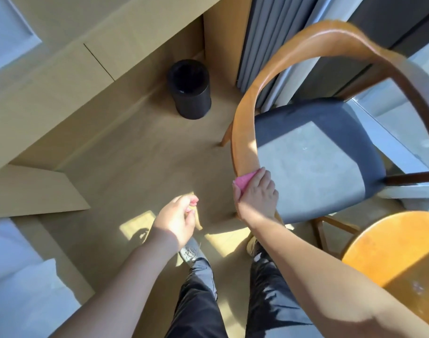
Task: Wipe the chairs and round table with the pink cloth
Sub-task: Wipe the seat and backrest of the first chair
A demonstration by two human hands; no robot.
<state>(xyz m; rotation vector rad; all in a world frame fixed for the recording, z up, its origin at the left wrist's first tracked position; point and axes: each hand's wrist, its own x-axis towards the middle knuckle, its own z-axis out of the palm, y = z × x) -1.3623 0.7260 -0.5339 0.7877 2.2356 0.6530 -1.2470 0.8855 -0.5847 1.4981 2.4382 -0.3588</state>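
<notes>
A wooden chair with a curved back rail [245, 123] and a dark blue seat [313, 154] stands in front of me. My right hand [256, 192] grips the pink cloth [244, 181] wrapped round the near end of the rail. Only a small corner of the cloth shows above my fingers. My left hand [179, 218] hangs over the floor to the left of the chair, fingers loosely curled, holding nothing that I can see. The round wooden table [398, 250] is at the lower right, partly behind my right forearm.
A black cylindrical bin [190, 90] stands on the floor beyond the chair, near a grey curtain [274, 45]. Wooden cabinets [62, 76] run along the left. A white bed edge [21, 276] is at lower left. My legs and shoes are below.
</notes>
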